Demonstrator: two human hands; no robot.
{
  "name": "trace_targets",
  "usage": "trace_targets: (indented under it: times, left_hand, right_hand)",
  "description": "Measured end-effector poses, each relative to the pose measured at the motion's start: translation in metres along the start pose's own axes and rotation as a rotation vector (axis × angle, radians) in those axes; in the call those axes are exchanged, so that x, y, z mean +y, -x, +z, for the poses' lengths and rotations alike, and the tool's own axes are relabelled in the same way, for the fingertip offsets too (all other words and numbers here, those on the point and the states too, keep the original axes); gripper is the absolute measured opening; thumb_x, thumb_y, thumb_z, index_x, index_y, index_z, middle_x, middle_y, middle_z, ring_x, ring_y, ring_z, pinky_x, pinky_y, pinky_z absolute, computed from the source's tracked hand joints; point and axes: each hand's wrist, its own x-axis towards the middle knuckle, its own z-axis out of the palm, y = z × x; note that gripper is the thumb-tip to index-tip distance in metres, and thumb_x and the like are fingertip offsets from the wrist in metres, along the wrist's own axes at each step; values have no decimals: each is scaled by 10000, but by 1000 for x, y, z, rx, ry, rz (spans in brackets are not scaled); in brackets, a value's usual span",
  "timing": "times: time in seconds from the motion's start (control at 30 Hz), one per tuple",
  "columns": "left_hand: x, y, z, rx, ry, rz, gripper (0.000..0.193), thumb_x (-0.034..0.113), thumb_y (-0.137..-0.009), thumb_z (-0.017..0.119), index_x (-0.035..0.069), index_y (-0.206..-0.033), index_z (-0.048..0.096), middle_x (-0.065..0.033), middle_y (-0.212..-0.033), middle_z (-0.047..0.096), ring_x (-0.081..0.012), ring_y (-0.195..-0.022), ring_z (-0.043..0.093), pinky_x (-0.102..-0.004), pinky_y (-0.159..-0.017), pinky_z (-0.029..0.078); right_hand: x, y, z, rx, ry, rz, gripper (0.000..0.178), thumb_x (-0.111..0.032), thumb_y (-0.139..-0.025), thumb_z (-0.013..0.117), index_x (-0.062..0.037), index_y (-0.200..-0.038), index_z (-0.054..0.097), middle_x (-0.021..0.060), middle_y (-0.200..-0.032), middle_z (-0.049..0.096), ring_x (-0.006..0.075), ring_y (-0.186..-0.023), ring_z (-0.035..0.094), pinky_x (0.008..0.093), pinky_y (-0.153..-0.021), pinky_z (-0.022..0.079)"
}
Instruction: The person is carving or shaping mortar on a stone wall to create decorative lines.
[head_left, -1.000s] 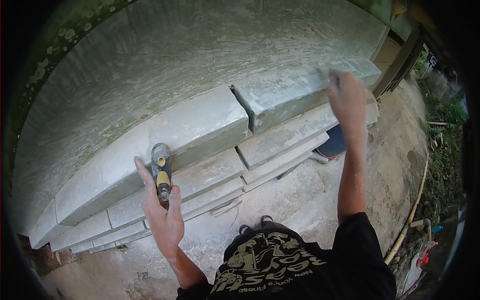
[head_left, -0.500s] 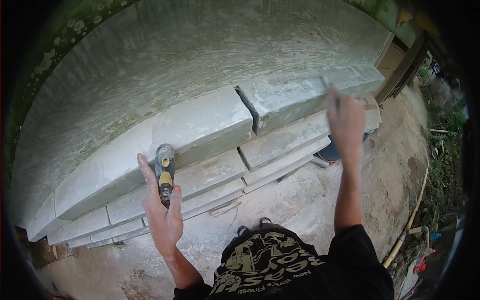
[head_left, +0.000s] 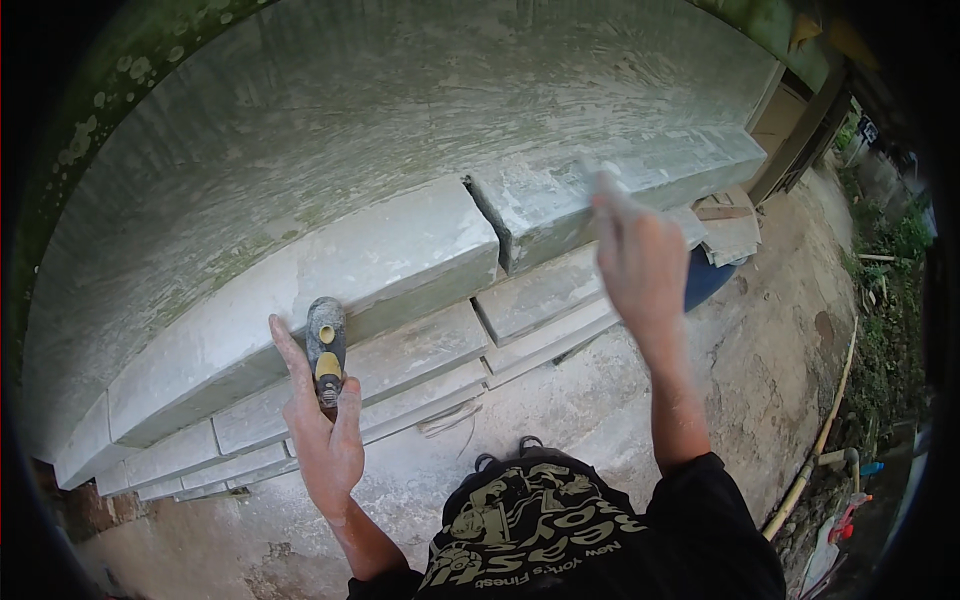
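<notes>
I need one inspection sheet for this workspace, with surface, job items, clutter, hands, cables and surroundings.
Surface: pale grey blocks in stacked rows; a dark gap parts two top ones.
Job items: black-and-yellow tool handle; the tool's other end is hidden.
Clutter: bamboo pole at right; dark blue object, partly hidden.
Hands: left hand holds the handle; right hand is motion-blurred, grip unclear.
Cables: nothing clearly seen.
Surroundings: streaked wall behind the blocks; green plants at right.
</notes>
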Motion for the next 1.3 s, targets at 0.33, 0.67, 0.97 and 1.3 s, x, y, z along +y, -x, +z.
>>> trace_targets:
  times: [0.33,0.67,0.97,1.3]
  left_hand:
    - [-1,0,-3,-40,33,-91,938,248,-870,631,158,-1657,129,-39,-808,504,-150,-705,429,-281,-655,380]
    - [-3,-2,-9,-86,44,-92,949,263,-860,638,166,-1657,131,-39,-826,498,-158,-716,426,-282,-678,383]
    - [-5,-3,-8,-86,66,-93,949,205,-846,627,159,-1656,134,-54,-849,510,-169,-730,426,-287,-700,397]
    - [-7,-2,-8,-75,81,-71,948,180,-834,622,163,-1655,148,-53,-838,516,-163,-716,416,-277,-679,390]
  right_hand:
    - [15,-37,-19,14,191,119,302,-240,-1006,556,-69,-1180,734,228,-819,706,382,-727,698,464,-670,525]
    - [-15,-43,-20,-58,92,52,303,-192,-986,539,-84,-1196,727,245,-837,695,379,-751,698,468,-697,517]
    - [-41,-23,7,-148,256,-43,285,-222,-1010,531,-6,-972,712,219,-748,670,422,-739,676,513,-672,521]
    - [-63,-14,11,-169,123,-172,236,-183,-993,551,-18,-1057,707,218,-701,661,379,-662,681,483,-631,507]
